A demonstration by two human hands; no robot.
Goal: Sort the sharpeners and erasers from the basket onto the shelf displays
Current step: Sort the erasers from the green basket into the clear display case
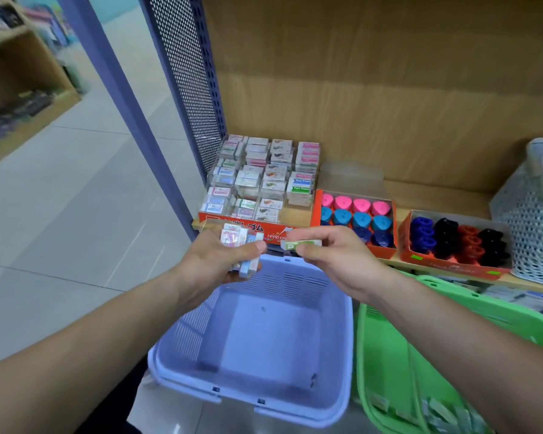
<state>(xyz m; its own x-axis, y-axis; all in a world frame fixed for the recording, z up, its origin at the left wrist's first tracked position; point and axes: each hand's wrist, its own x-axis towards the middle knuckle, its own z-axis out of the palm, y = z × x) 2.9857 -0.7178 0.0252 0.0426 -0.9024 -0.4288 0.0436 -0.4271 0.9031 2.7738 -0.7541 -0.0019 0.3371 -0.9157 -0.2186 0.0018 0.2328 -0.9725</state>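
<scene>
My left hand [220,261] grips a small stack of wrapped erasers [242,245] above the far rim of the lilac basket [201,324]. My right hand [333,255] pinches a single green-labelled eraser [300,244] between thumb and fingers, just right of the stack. Both hands hover in front of the clear eraser display [261,180] on the wooden shelf [436,195]. Inside, the lilac basket looks bare. To the right sit a red box of pink and blue sharpeners [356,214] and a red box of dark blue, black and red sharpeners [455,242].
A green basket [389,355] with packets at its bottom stands right of the lilac one. A white perforated basket [533,214] sits at the shelf's right end. A purple perforated upright [182,89] borders the shelf on the left, with tiled floor beyond.
</scene>
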